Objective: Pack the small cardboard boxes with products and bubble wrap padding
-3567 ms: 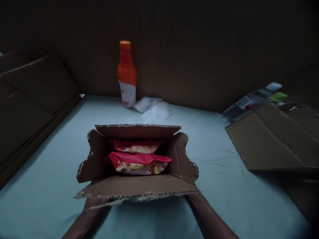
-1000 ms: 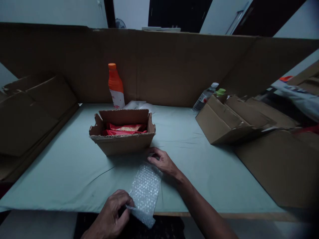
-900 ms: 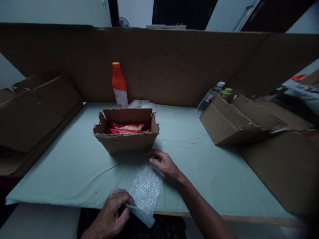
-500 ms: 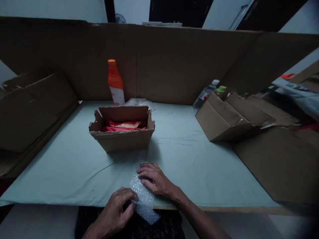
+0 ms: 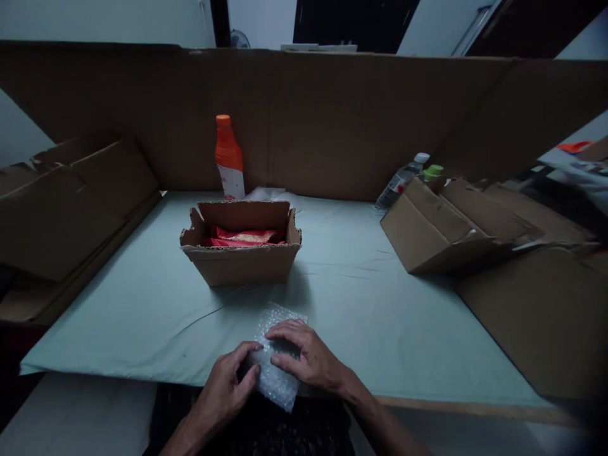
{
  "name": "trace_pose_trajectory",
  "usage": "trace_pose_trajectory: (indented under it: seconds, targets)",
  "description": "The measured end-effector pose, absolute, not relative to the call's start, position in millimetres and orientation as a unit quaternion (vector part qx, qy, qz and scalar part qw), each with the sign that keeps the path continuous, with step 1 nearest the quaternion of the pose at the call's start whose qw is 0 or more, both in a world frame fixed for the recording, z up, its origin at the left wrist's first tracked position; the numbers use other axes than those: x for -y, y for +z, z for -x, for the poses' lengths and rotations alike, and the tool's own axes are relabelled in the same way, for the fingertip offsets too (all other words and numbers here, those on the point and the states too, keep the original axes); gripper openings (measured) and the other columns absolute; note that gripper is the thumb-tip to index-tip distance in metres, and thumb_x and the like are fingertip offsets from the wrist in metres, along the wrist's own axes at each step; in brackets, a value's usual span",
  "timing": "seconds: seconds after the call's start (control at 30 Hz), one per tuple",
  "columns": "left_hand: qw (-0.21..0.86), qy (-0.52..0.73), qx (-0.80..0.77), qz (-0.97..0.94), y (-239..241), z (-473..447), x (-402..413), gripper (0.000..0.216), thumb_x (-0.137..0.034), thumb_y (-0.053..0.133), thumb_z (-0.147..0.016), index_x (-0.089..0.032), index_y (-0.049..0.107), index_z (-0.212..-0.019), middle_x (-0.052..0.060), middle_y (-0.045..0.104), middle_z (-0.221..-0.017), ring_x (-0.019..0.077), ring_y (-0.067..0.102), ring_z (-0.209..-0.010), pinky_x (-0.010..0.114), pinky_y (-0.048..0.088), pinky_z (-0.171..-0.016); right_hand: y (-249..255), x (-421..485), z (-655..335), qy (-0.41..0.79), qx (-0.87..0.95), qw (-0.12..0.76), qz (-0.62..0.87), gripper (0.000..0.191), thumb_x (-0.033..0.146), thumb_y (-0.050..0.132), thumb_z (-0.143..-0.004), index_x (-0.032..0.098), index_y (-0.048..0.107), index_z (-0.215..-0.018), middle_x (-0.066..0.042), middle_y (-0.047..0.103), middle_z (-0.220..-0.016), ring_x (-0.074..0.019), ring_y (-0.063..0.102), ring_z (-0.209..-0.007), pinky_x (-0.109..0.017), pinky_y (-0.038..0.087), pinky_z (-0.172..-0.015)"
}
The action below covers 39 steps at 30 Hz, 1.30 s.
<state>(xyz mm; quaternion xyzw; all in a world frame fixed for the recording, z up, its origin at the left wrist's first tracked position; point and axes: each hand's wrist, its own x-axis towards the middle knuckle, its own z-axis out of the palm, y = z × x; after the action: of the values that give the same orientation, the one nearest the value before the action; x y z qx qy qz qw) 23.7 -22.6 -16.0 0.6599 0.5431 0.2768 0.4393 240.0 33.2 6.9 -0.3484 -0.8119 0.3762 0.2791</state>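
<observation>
A sheet of bubble wrap (image 5: 275, 320) lies at the near edge of the pale green table (image 5: 142, 310), its near end hanging over the edge. My left hand (image 5: 230, 380) pinches the wrap's near left side. My right hand (image 5: 306, 358) lies on top of the wrap with its fingers curled over it. Just beyond stands a small open cardboard box (image 5: 241, 263) holding red snack packets (image 5: 244, 237).
An orange bottle (image 5: 228, 158) and more bubble wrap (image 5: 273, 193) stand at the back by a tall cardboard wall (image 5: 356, 120). Flattened cartons lie at the left (image 5: 61, 215). An open carton (image 5: 441, 228), bottles (image 5: 403, 177) and cardboard sheets sit at the right.
Earlier both hands were under the small box. Since then my right hand slid back along the bubble wrap from the box toward the table edge, and the wrap bunched up between my hands.
</observation>
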Motion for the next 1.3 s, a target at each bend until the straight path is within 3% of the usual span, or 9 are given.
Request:
trace_pose_trajectory:
  seconds: [0.2,0.4,0.57,0.9,1.07,1.3]
  targets:
    - [0.453,0.268,-0.538,-0.659,-12,-30,17,0.028,-0.028,0.049,-0.088,-0.017,0.064,-0.11,0.006,0.074,-0.096,0.0196,0.068,-0.086,0.028,0.05,-0.078,6,-13,-236,0.359,0.82,0.236,0.377,0.034,0.022,0.064,-0.09,0.024,0.065,-0.123,-0.006,0.074,-0.114,-0.0227,0.066,-0.106,-0.042,0.048,-0.098]
    - [0.43,0.269,-0.582,-0.636,-16,-30,15,0.037,-0.031,0.048,-0.086,-0.015,0.063,-0.115,0.006,0.074,-0.09,0.0181,0.065,-0.072,0.027,0.049,-0.068,-4,0,-241,0.275,0.829,0.292,0.39,0.029,0.017,0.063,-0.09,0.02,0.064,-0.119,-0.008,0.073,-0.112,-0.024,0.065,-0.103,-0.043,0.05,-0.093]
    - [0.421,0.265,-0.592,-0.634,-17,-31,8,0.037,-0.03,0.049,-0.085,-0.015,0.064,-0.115,0.005,0.073,-0.086,0.0183,0.064,-0.071,0.027,0.048,-0.068,-12,21,-239,0.232,0.823,0.334,0.396,0.028,0.012,0.061,-0.088,0.022,0.062,-0.114,-0.01,0.069,-0.119,-0.0252,0.062,-0.11,-0.045,0.05,-0.093]
    - [0.403,0.209,-0.597,-0.662,-19,-30,5,0.042,-0.026,0.051,-0.084,-0.018,0.063,-0.123,0.004,0.073,-0.087,0.0185,0.064,-0.073,0.029,0.049,-0.073,-20,45,-234,0.217,0.879,0.189,0.38,0.056,0.02,0.072,-0.078,0.017,0.053,-0.131,-0.016,0.056,-0.14,-0.0329,0.049,-0.128,-0.055,0.041,-0.106]
    - [0.383,0.265,-0.591,-0.659,-25,-31,9,0.039,-0.025,0.05,-0.085,-0.018,0.063,-0.121,0.009,0.073,-0.106,0.0204,0.067,-0.09,0.034,0.053,-0.086,-28,49,-230,0.169,0.887,0.189,0.385,0.057,0.01,0.064,-0.08,0.017,0.051,-0.135,-0.015,0.057,-0.141,-0.0327,0.049,-0.13,-0.057,0.042,-0.106]
    - [0.301,0.348,-0.545,-0.701,-23,-23,22,0.035,-0.018,0.051,-0.087,-0.019,0.061,-0.121,0.013,0.064,-0.122,0.0231,0.064,-0.109,0.038,0.057,-0.089,-30,43,-228,0.189,0.851,0.298,0.39,0.039,0.008,0.055,-0.088,0.022,0.058,-0.124,-0.01,0.069,-0.124,-0.0266,0.06,-0.118,-0.049,0.049,-0.098]
